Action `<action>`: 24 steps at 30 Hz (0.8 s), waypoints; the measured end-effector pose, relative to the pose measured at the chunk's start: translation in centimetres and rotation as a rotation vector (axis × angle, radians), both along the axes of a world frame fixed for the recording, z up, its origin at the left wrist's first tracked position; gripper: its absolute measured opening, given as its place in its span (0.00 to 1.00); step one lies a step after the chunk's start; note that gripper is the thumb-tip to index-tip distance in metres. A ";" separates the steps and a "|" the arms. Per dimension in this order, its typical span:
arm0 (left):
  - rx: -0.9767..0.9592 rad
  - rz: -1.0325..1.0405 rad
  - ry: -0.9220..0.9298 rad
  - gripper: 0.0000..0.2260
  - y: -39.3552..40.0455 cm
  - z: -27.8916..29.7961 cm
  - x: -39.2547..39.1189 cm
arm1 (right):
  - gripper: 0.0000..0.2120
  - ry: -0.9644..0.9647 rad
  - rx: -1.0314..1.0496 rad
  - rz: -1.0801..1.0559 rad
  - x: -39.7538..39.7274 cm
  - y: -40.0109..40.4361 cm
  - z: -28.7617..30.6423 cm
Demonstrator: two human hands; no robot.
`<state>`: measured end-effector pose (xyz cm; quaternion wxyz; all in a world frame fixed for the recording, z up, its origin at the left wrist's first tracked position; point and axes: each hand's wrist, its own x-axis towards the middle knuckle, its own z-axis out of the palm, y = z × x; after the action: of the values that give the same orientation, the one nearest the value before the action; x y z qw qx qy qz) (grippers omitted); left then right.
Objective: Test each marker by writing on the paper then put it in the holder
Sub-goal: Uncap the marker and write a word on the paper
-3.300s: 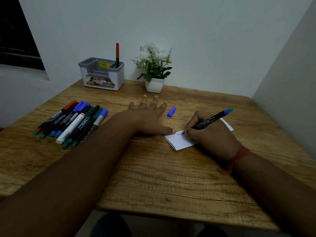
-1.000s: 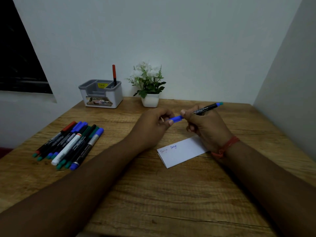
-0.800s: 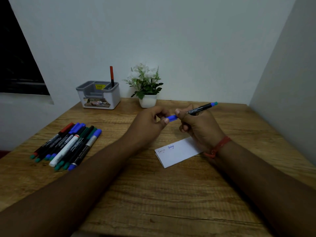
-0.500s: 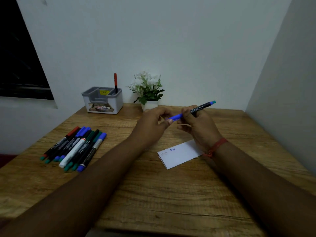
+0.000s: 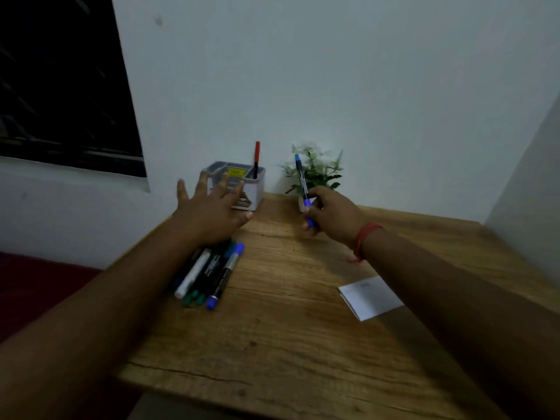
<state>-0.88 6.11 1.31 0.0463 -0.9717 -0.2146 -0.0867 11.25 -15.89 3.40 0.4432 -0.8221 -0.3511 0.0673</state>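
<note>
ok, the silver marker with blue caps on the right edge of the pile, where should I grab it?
Pinch the silver-barrelled blue-capped marker mid-barrel, from above and its right: it lies flat, and only that side is free of the other markers.

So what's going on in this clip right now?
A person is testing markers at a wooden table. The right hand holds a capped blue marker upright, near the grey holder, where one red marker already stands. The left hand, fingers spread, hovers above the row of untested markers. The paper lies beside the right forearm.
</note>
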 end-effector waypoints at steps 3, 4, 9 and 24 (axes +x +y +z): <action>-0.024 0.047 0.003 0.36 2.4 -1.9 -1.6 | 0.12 -0.277 -0.047 -0.076 0.5 3.6 2.5; -0.039 0.043 -0.009 0.36 2.9 -2.1 -1.7 | 0.11 -0.319 -0.032 -0.105 0.8 4.8 3.6; -0.058 0.011 -0.017 0.37 3.7 -2.0 -1.4 | 0.11 -0.535 -0.153 -0.197 2.8 10.0 8.4; -0.093 -0.014 0.011 0.37 4.8 -1.9 -1.1 | 0.10 -0.428 -0.505 -0.141 6.1 17.8 10.2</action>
<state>-1.99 10.95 -0.59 0.0016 -0.9747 -0.2116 -0.0714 17.34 1.89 13.57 0.1454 -0.9237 -0.3506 -0.0528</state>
